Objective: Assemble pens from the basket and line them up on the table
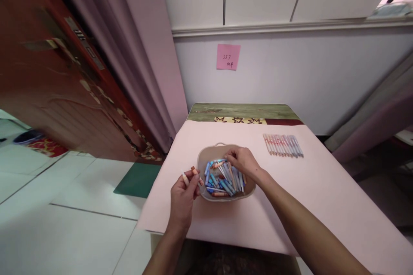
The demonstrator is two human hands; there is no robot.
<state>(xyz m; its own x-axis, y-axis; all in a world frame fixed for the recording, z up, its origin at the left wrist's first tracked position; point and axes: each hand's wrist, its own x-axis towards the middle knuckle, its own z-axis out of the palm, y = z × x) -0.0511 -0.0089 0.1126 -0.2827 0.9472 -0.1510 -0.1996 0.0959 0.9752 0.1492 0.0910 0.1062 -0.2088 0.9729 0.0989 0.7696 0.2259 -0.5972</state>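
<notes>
I am viewing markers (228,187) lying in basket (202,159) on table (322,189). Left hand (183,195) is pinching orange marker (194,171) and white marker (185,179) beside rim, probably keeping opening free. Right hand (244,161) is curling inside; hold unclear. Pens (282,145) are lying rightward, apart.

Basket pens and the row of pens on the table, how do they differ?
The basket pens lie jumbled, some across others, while the row of pens lies side by side in one neat line.
The basket pens are mostly blue with some orange-brown; the row runs from reddish to pale grey-blue.
The basket pens are inside the basket; the row rests on the table.
Both are groups of several slim pens.
</notes>
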